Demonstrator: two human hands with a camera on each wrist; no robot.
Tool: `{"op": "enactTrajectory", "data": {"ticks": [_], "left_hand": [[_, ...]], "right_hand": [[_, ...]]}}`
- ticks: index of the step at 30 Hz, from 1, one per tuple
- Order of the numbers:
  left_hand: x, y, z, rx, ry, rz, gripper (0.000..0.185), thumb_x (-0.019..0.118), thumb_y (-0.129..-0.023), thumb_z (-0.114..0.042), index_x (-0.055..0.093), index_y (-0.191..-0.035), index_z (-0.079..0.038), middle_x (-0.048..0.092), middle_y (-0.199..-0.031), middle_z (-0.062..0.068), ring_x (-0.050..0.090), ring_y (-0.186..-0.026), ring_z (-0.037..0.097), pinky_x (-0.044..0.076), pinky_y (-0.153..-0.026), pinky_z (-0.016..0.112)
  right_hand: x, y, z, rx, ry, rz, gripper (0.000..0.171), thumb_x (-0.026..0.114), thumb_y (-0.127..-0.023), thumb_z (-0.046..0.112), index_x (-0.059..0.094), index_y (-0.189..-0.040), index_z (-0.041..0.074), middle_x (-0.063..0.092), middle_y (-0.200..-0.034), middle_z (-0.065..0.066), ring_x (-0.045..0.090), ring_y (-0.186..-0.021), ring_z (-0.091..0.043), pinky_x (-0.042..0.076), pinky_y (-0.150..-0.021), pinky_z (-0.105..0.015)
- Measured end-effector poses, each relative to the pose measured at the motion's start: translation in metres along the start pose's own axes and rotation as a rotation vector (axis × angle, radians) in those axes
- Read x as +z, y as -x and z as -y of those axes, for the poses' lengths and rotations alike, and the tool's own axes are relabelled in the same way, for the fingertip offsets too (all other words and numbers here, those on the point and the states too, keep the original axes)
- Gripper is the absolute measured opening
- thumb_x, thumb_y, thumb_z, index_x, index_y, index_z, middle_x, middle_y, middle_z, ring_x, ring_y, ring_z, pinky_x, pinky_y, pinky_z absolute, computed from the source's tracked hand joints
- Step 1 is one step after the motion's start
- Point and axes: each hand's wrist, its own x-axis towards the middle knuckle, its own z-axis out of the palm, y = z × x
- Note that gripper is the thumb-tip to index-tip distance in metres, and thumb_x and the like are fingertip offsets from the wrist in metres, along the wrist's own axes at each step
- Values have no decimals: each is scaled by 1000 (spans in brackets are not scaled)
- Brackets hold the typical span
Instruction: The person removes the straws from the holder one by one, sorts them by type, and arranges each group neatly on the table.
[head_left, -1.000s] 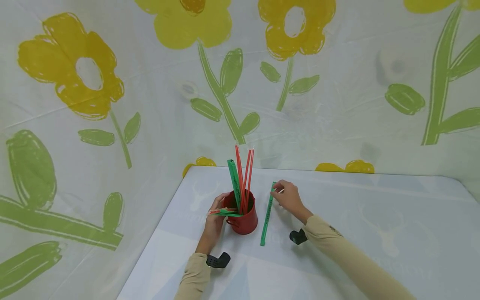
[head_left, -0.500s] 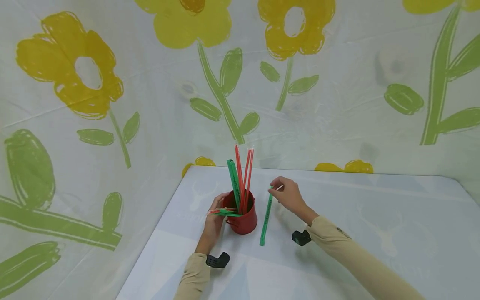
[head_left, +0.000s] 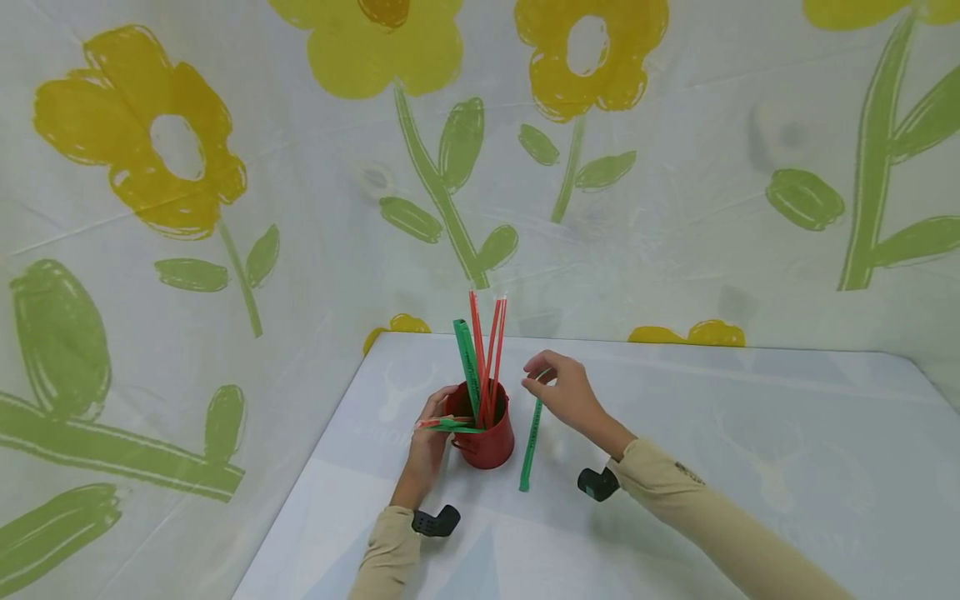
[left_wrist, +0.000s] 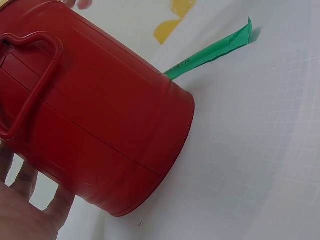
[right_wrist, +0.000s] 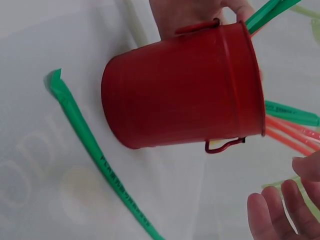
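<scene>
A red metal bucket [head_left: 487,446] with small side handles stands on the table, holding several wrapped straws. My left hand [head_left: 429,450] grips its left side, the fingers passing behind it; in the left wrist view they press along the wall. Red straws [head_left: 497,354] in clear sleeves and a green-wrapped straw [head_left: 468,358] stick up from it. Other green and red straws [head_left: 452,425] poke out over the rim by the left hand. A single green-wrapped straw [right_wrist: 102,162] lies right of the bucket. Above its far end hovers my right hand [head_left: 566,387], fingers loosely bent, holding nothing.
The pale table [head_left: 720,467] has faint printed patterns. Behind and to the left hangs a white sheet [head_left: 697,192] with yellow flowers and green leaves. A black wrist camera [head_left: 437,521] sits at the left wrist, another black camera [head_left: 597,483] at the right.
My right hand has moved from the lone green straw's far end leftward, closer to the bucket, and that straw stays on the table. The left hand and bucket have kept their place.
</scene>
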Motion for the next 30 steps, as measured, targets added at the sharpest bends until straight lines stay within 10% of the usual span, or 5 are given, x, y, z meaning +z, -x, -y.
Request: {"op": "enactTrajectory", "data": {"ticks": [30], "left_hand": [[1, 0, -2, -3, 2, -5, 44, 36, -94, -14, 42, -137, -13, 45, -138, 13, 41, -125, 29, 21, -106, 52]], "right_hand": [[19, 19, 48, -130, -108, 114, 15, 69, -83, 5, 64, -96, 7, 64, -86, 0, 59, -77, -14, 53, -64, -30]]}}
